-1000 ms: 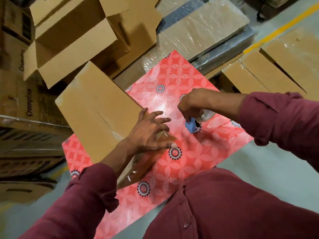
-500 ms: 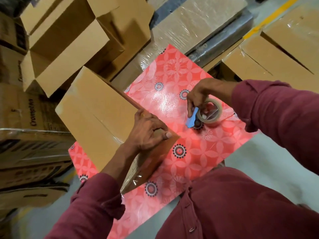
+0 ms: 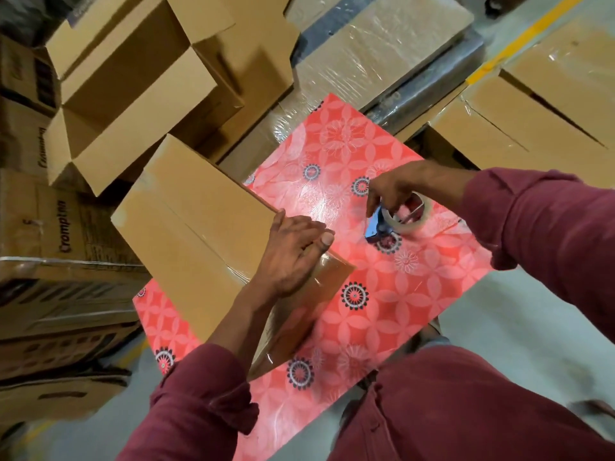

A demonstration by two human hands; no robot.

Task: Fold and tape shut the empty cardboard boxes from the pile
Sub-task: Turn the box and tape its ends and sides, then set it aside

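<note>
The closed brown cardboard box (image 3: 199, 234) lies on the red flower-patterned table (image 3: 382, 314). The left hand (image 3: 293, 251), spread flat a second ago, now curls its grip over the box's near taped corner. Right of the box, the right hand (image 3: 392, 191) has lifted the clear tape roll (image 3: 407, 216), grasping it; the seam looks sealed

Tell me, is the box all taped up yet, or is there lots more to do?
Nearly done with this one: the closed box already has clear tape along its seam and down the near end. The left hand grips that taped corner, while the right hand holds the tape roll on the red table. Still left: open boxes behind.
</note>
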